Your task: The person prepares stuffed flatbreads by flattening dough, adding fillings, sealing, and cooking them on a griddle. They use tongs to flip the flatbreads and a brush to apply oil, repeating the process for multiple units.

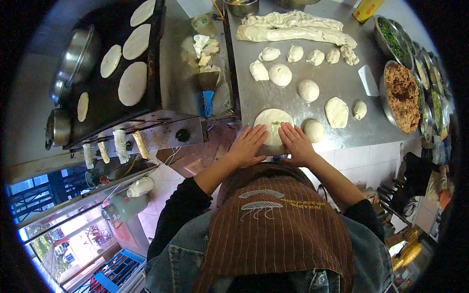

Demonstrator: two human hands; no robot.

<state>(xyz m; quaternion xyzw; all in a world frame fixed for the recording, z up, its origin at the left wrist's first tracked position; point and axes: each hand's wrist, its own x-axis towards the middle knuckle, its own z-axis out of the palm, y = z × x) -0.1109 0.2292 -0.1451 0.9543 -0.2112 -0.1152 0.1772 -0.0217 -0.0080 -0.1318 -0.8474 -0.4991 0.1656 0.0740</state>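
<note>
A flattened round of dough [273, 121] lies at the front edge of the steel worktop [263, 99], with a bit of green showing through its middle. On its left rim rests my left hand [250, 144], palm down and fingers extended. My right hand [296, 143] lies flat on the right rim in the same way. Neither hand grips anything. Just right of my right fingers sits a smooth dough ball [314, 131]. Farther back are another ball [308, 90], a flattened piece [336, 112] and a small lump [359, 110].
Behind stand several dough lumps [294, 54] and a long dough roll [293, 33]. A white scraper [368, 80] lies beside a bowl of meat filling [401, 99]. At left, a dark griddle [99, 89] carries several flatbreads [132, 84]; a blue-handled spatula [208, 99] lies between.
</note>
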